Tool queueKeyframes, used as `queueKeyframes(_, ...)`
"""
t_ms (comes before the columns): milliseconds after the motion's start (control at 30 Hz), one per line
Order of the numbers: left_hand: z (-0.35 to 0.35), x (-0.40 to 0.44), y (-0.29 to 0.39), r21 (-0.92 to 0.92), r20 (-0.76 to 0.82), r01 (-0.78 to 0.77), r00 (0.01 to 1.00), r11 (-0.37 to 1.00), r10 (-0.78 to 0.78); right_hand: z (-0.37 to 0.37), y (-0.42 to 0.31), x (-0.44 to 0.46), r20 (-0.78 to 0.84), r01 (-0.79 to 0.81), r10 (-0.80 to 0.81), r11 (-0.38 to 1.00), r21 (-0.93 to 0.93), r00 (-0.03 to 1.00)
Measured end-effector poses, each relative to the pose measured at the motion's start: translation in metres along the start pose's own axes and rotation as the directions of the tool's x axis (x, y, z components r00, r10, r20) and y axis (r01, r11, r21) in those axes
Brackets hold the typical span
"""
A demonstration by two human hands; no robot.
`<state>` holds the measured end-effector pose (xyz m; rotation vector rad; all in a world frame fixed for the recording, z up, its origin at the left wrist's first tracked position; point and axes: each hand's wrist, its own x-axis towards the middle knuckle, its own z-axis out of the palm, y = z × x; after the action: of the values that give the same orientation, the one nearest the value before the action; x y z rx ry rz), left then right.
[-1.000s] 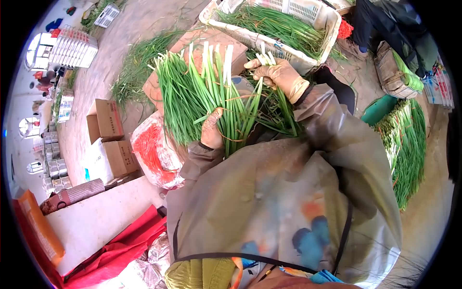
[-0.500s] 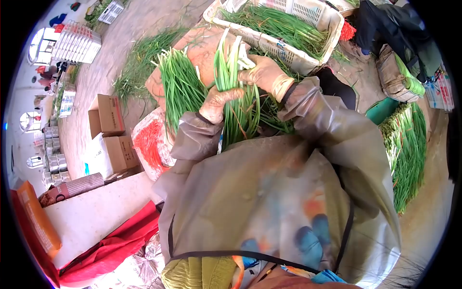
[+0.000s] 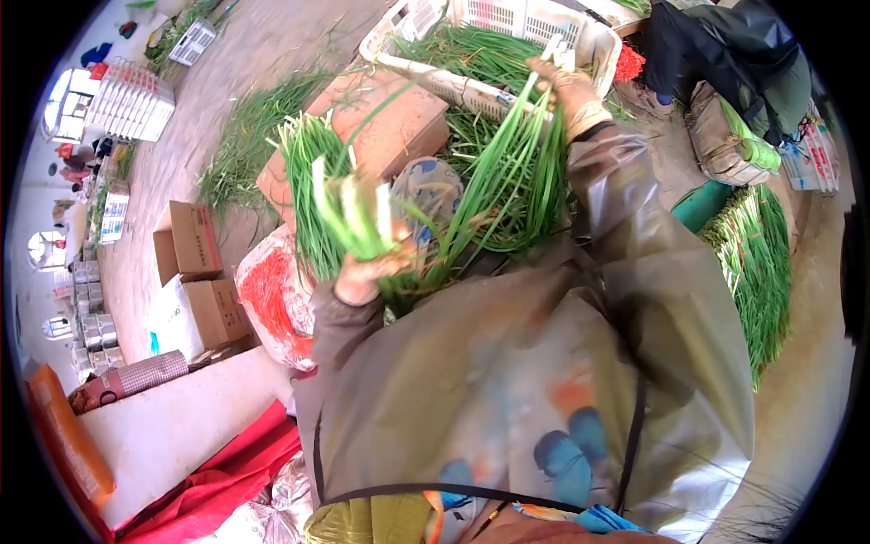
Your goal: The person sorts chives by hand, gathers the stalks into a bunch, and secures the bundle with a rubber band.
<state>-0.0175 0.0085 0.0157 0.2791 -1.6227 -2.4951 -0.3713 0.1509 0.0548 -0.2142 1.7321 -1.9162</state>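
Observation:
My gloved right hand (image 3: 573,98) is raised at the near side of the white crate, closed around the pale stem ends of some garlic chives (image 3: 512,172). Their long green leaves hang down toward my lap. On the left, my left hand (image 3: 373,265) grips a smaller bunch of garlic chives (image 3: 349,213), white ends up and blurred by motion. Just behind it stands a thick chive bundle (image 3: 308,172), against a reddish-brown block (image 3: 385,118). Loose chives (image 3: 507,213) lie between my arms, partly hidden.
The white plastic crate (image 3: 598,54) holds more greens. Red ties (image 3: 285,295) lie on a sack to the left, near open cardboard boxes (image 3: 186,240). Trimmed leaves (image 3: 249,145) litter the floor. Another person's dark-clad legs (image 3: 725,54) and a big chive pile (image 3: 757,272) are at right.
My hands have moved apart, dividing the chives between them. The right hand went up and right toward the crate; the left dropped lower and left with a smaller bunch.

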Motion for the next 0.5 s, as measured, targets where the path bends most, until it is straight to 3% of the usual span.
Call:
queueKeyframes(133, -0.019, -0.032, -0.002, -0.133, -0.21, -0.205, 0.962, 0.97, 0.175, -0.06, -0.009, 0.032, -0.235, 0.222, -0.259, 0.959, -0.175, 0.937)
queueKeyframes(167, -0.018, -0.035, 0.0, -0.241, -0.284, -0.195, 0.951, 0.951, 0.123, -0.069, -0.013, 0.03, -0.212, 0.224, -0.254, 0.962, -0.158, 0.944)
queueKeyframes(200, -0.016, -0.029, 0.0, -0.182, -0.379, -0.255, 0.909, 0.95, 0.172, -0.072, -0.015, 0.029, -0.182, 0.223, -0.246, 0.965, -0.14, 0.952)
queueKeyframes(267, 0.002, -0.017, 0.016, -0.386, -0.386, -0.145, 0.922, 0.911, -0.017, -0.059, -0.04, -0.005, 0.081, 0.154, -0.158, 0.987, 0.055, 0.984)
queueKeyframes(300, 0.0, -0.008, 0.012, -0.43, -0.328, -0.124, 0.944, 0.894, -0.027, -0.053, -0.039, -0.009, 0.203, 0.291, -0.3, 0.954, 0.074, 0.932)
queueKeyframes(400, -0.011, 0.019, 0.0, -0.527, -0.161, 0.031, 0.978, 0.849, -0.136, -0.032, -0.038, -0.024, 0.292, 0.359, -0.298, 0.915, -0.182, 0.909)
queueKeyframes(433, -0.004, 0.028, 0.004, -0.491, -0.164, 0.015, 0.98, 0.871, -0.11, -0.017, -0.038, -0.037, 0.341, 0.327, -0.298, 0.945, -0.028, 0.891)
queueKeyframes(467, 0.004, 0.036, 0.007, -0.456, -0.161, 0.001, 0.983, 0.89, -0.083, -0.014, -0.034, -0.042, 0.428, 0.112, -0.104, 0.994, 0.008, 0.898)
queueKeyframes(500, 0.009, 0.04, 0.007, -0.429, -0.213, -0.022, 0.974, 0.903, -0.078, -0.004, -0.027, -0.05, 0.425, 0.021, -0.006, 0.999, -0.032, 0.905)
